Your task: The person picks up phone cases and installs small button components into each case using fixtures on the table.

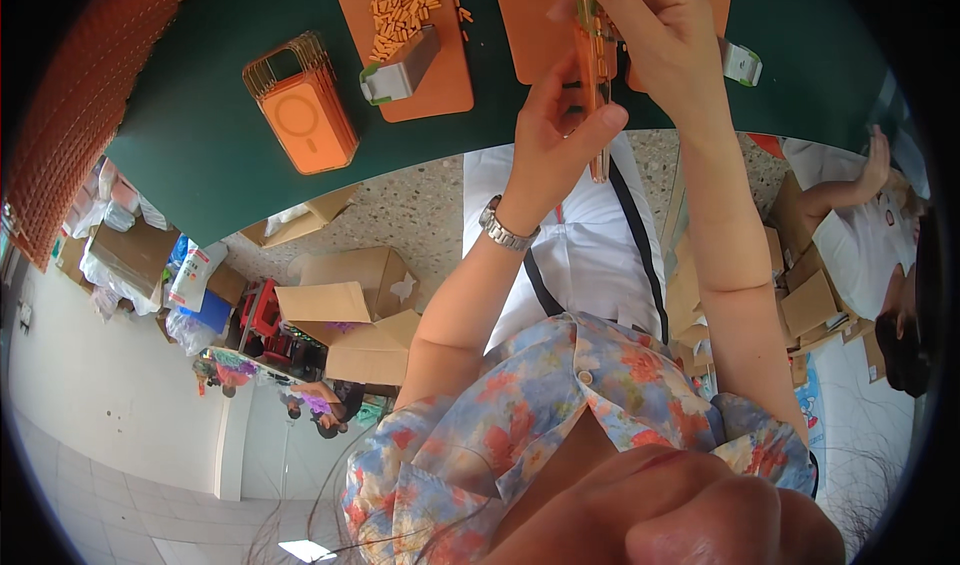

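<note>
A clear-edged orange phone case (599, 168) stands nearly edge-on over the front of the table. My left hand (562, 130), with a metal watch at the wrist, is closed round its lower part, thumb on one side and fingers on the other. At the upper end my right hand (660, 35) has its thumb and fingers closed on the case; whether a small piece is also between them I cannot make out. Left of my hands, small orange pieces (408, 10) lie heaped on an orange mat (440, 90), beside a silver and green holder (400, 68).
A stack of orange phone cases (302, 115) lies on the green table (210, 155) to the left. Another silver and green holder (740, 63) is at the right. Cardboard boxes (360, 305) stand on the floor beyond the table edge. Another person (860, 225) is at the right.
</note>
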Tool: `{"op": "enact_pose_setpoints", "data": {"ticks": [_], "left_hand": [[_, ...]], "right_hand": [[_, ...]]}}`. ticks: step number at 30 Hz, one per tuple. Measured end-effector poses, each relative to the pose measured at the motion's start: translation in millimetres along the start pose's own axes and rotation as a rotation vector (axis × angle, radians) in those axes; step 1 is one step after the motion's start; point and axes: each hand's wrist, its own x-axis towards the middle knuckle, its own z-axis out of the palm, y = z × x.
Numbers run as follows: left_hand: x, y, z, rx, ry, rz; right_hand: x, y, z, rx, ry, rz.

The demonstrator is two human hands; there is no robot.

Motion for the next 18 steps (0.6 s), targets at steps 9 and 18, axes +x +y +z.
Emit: {"op": "enact_pose_setpoints", "data": {"ticks": [9, 18], "left_hand": [[-3, 2, -3, -0.011, 0.027, -0.058], [-18, 9, -12, 0.086, 0.09, 0.003]], "right_hand": [[1, 16, 1, 0.102, -0.039, 0.004], [-12, 13, -13, 0.124, 0.013, -0.167]]}}
